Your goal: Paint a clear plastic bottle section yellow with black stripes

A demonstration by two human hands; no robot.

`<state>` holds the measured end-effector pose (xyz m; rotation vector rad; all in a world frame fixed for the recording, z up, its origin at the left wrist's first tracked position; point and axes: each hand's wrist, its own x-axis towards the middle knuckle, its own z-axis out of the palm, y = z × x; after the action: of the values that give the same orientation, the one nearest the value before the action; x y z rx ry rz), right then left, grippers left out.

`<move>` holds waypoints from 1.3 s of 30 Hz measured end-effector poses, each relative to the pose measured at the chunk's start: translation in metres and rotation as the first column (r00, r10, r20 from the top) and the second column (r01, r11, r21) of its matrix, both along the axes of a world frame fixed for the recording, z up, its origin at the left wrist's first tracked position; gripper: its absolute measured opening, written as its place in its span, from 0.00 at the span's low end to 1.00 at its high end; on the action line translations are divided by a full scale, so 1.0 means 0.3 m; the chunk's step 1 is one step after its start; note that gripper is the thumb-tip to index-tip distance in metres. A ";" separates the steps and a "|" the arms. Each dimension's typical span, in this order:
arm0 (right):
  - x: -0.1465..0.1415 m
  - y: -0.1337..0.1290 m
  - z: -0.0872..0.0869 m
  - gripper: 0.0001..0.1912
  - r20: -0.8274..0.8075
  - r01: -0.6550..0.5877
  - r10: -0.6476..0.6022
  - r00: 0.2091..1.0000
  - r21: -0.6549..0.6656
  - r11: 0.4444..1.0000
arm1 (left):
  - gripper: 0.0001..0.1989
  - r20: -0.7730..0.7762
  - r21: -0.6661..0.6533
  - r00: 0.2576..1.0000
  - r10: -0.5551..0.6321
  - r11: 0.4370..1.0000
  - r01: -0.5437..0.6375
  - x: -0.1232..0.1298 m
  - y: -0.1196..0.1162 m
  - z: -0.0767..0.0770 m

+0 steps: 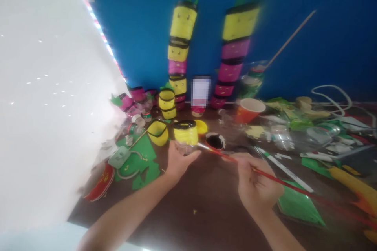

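My left hand [177,161] is closed around the lower part of a cut plastic bottle piece [186,135], painted yellow with a black rim and a clear, unpainted bottom. A long red paintbrush [271,175] is gripped in my right hand [259,184]. Its pale bristles point left and end close to the bottle piece; whether they touch it I cannot tell. Just right of the piece stands a small pot of black paint [224,141], and behind it lies a round yellow lid [202,126]. Another yellow cut bottle piece with black edging [158,135] sits to the left.
Two tall stacks of yellow and magenta cups, left [178,51] and right [234,59], rise against the blue wall. A phone [201,88] stands between them. Nearby are an orange-red paper cup [250,111], green sheets [145,153], a red bowl [101,182] and a white pen [285,169].
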<state>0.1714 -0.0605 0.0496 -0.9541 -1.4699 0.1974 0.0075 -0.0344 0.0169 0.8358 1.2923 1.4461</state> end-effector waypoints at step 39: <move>-0.001 0.004 -0.007 0.09 0.046 -0.069 0.065 0.997 0.078 0.995 | 0.26 -0.018 0.026 0.996 0.085 0.996 -0.084 0.014 -0.008 -0.018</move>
<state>0.1712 -0.0594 0.0476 -0.8504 -1.5399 0.1668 0.0117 -0.0367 0.0115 0.8218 1.3405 1.5271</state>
